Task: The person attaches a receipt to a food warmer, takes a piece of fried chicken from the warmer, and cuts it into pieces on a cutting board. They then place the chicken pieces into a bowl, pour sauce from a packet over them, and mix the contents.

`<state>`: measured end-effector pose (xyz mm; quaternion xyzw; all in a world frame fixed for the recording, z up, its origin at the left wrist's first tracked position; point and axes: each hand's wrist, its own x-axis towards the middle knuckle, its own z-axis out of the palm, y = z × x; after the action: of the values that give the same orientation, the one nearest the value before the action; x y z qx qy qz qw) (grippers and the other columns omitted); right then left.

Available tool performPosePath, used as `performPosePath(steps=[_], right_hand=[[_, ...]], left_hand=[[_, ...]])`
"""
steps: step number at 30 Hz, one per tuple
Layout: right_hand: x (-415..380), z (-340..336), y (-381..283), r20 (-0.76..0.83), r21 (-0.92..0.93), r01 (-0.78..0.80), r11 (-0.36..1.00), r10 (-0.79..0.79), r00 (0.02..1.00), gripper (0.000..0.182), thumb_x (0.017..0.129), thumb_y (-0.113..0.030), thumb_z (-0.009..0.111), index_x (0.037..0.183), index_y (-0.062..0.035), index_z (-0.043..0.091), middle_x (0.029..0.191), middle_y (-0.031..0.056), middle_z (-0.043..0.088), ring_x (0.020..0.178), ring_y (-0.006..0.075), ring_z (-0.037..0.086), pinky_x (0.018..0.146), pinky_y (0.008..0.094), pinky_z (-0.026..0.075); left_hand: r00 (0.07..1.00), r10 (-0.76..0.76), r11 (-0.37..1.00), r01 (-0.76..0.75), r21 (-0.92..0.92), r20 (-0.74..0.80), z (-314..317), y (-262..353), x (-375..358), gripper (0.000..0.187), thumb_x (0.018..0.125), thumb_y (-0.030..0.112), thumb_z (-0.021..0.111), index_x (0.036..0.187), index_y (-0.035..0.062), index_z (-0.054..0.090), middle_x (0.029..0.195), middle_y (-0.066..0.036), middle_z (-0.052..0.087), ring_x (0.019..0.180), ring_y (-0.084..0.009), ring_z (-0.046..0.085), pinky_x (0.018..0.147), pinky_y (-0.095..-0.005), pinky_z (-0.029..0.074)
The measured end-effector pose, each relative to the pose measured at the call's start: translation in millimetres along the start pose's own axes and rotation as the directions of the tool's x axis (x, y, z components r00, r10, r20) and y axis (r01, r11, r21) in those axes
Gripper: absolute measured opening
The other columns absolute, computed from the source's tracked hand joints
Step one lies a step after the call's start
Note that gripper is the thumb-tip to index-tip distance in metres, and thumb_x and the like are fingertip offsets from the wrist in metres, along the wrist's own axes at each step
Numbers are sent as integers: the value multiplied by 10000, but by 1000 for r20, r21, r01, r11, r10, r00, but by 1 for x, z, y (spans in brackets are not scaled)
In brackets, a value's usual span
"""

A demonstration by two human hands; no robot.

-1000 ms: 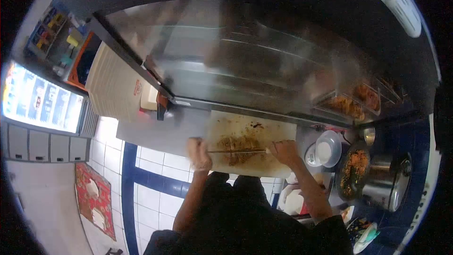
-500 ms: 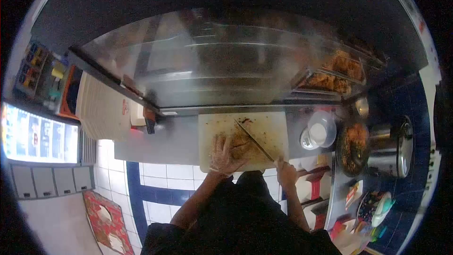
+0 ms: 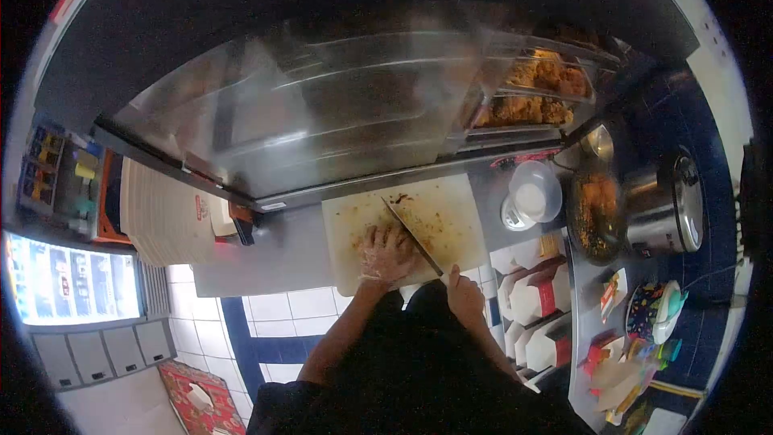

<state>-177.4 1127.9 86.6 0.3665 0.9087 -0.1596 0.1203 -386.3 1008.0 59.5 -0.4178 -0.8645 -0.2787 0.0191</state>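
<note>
Holding golden fried pieces, two metal trays (image 3: 535, 97) sit behind the curved glass of the display case (image 3: 322, 113) at upper right. A round dark pan (image 3: 594, 213) on the counter carries orange and brown food, next to a steel pot (image 3: 664, 201) with its lid on; what is inside cannot be seen. A white lidded tub (image 3: 535, 193) stands just left of the pan. Red-and-white cartons (image 3: 535, 298) fill the shelf below. A stack of flat boxes (image 3: 165, 213) at left bears a small red mark, too blurred to read.

On the pale, stained cutting board (image 3: 459, 209) the left hand (image 3: 386, 254), fingers spread, presses flat on chopped brown food (image 3: 372, 235). The right hand (image 3: 465, 294) is wrapped around the handle of a long knife (image 3: 412, 235), whose blade lies diagonally across the board beside the left hand.
</note>
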Motion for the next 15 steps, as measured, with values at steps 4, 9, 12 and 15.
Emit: performPosePath(steps=[4, 9, 12, 15], right_hand=[[-2, 14, 3, 21, 36, -18, 999, 18, 1000, 416, 1008, -226, 468, 1343, 22, 456, 848, 208, 672, 730, 416, 669, 645, 501, 559], [-10, 19, -5, 146, 378, -75, 923, 21, 989, 314, 945, -221, 527, 1114, 34, 599, 933, 261, 683, 834, 453, 673, 691, 548, 535], [-28, -18, -16, 59, 154, 87, 984, -97, 993, 349, 962, -174, 447, 1221, 44, 528, 903, 272, 680, 821, 414, 700, 701, 542, 564], [-29, -17, -19, 125, 287, -22, 958, -15, 992, 382, 1001, -191, 394, 1297, 31, 493, 915, 250, 693, 806, 427, 702, 729, 568, 573]], left_hand=[[977, 192, 978, -183, 97, -90, 13, -10, -4, 848, 693, 562, 759, 1378, 121, 523, 1236, -203, 577, 1204, -418, 488, 1024, -569, 401], [982, -16, 997, 3, 72, 187, 6, -3, -17, 866, 742, 636, 697, 1422, 137, 497, 1401, -198, 526, 1339, -442, 417, 1139, -581, 280], [986, 52, 997, -60, 47, 160, 3, 9, -5, 729, 769, 473, 732, 1376, 112, 553, 1368, -196, 556, 1307, -421, 458, 1121, -598, 298], [985, 121, 988, -132, 81, 120, -3, 12, -6, 726, 752, 422, 747, 1377, 113, 546, 1341, -208, 571, 1289, -408, 476, 1088, -589, 346]])
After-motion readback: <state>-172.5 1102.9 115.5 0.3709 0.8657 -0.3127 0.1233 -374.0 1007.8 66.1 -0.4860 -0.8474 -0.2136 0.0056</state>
